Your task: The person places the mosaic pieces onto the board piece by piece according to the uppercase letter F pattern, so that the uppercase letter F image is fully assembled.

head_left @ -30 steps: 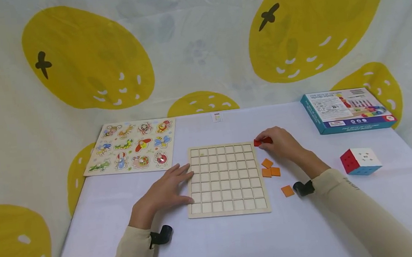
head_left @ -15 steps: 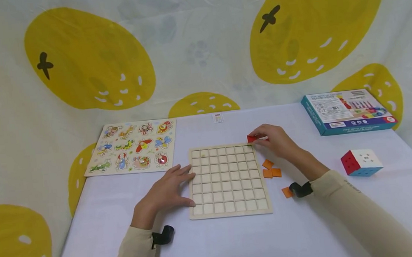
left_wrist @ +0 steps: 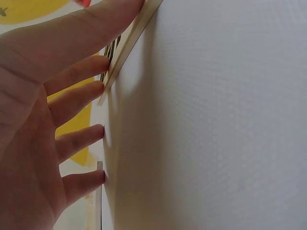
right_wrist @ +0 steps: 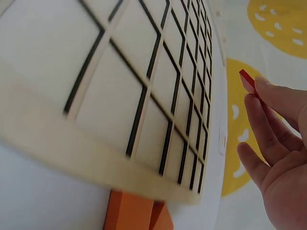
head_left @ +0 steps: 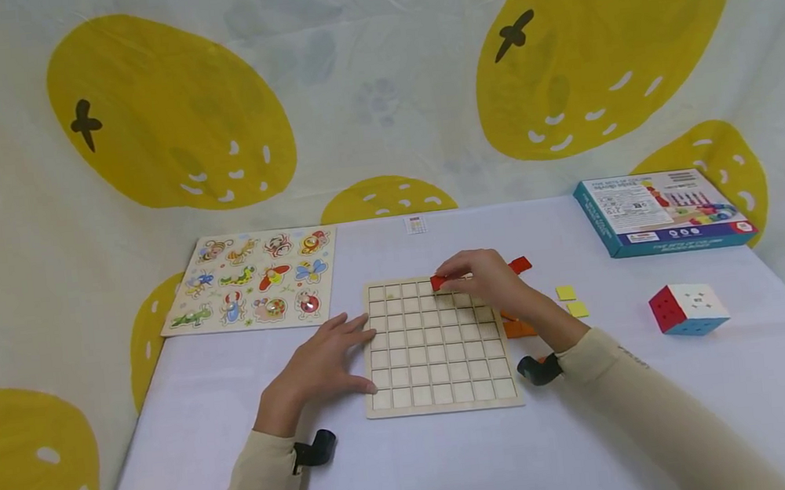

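In the head view my right hand (head_left: 491, 283) pinches a small red square tile (head_left: 438, 282) between thumb and fingertips, over the far row of a wooden grid board (head_left: 440, 367). The right wrist view shows that red tile (right_wrist: 246, 81) held tilted, with the board's grid (right_wrist: 158, 120) beside the hand. My left hand (head_left: 315, 371) lies with spread fingers along the board's left edge, thumb and fingertips at the rim. From the left wrist, the left hand's thumb (left_wrist: 86, 36) reaches the board's edge, and the other fingertips sit near the tablecloth. No tile shows in the board's visible squares.
Right of the board are orange tiles (head_left: 520, 329), partly hidden by my right arm, red tiles (head_left: 520, 264) and two yellow tiles (head_left: 566, 292). Farther right stand a puzzle cube (head_left: 689, 308) and a flat box (head_left: 666, 211). An insect picture puzzle (head_left: 250, 282) lies back left.
My right hand has carried the red tile leftward from beyond the board's far right corner to over its far row. Red and yellow tiles have come into view. Board and left hand have shifted slightly right.
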A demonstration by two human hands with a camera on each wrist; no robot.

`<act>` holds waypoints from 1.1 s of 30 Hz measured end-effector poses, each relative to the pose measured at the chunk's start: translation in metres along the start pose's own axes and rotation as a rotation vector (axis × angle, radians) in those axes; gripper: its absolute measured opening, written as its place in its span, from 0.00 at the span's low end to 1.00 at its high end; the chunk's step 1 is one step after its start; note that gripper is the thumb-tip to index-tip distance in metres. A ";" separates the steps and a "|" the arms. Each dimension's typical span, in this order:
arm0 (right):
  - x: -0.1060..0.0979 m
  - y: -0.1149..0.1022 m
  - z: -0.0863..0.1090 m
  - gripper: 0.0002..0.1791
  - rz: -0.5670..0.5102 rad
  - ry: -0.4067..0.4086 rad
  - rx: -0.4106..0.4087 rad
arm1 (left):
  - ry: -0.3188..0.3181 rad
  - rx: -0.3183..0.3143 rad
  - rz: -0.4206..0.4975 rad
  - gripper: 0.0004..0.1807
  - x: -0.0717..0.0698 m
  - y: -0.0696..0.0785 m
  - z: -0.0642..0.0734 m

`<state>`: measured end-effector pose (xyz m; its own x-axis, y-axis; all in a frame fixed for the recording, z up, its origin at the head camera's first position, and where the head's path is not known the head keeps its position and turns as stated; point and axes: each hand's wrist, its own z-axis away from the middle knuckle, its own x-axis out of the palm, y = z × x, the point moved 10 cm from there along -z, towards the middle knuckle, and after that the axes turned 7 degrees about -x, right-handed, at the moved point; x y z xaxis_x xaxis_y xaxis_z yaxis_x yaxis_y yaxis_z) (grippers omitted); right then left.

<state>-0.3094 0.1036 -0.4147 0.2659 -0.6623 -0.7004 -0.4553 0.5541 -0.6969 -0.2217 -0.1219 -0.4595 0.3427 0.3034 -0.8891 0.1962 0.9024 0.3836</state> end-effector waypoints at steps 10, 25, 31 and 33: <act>0.032 -0.014 -0.011 0.14 -0.033 -0.043 -0.005 | -0.019 -0.012 0.008 0.49 0.004 -0.001 0.000; 0.055 -0.013 -0.020 0.10 0.049 -0.067 0.029 | -0.026 -0.020 -0.002 0.48 0.000 0.000 0.000; 0.059 -0.013 -0.018 0.11 0.062 -0.099 0.053 | -0.027 -0.019 -0.004 0.48 0.001 0.000 -0.001; 0.060 -0.013 -0.017 0.10 0.067 -0.104 0.052 | -0.024 -0.014 -0.006 0.48 0.001 0.000 -0.001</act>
<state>-0.3023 0.0479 -0.4446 0.3244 -0.5683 -0.7562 -0.4312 0.6227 -0.6529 -0.2224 -0.1209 -0.4606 0.3635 0.2907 -0.8851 0.1856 0.9084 0.3745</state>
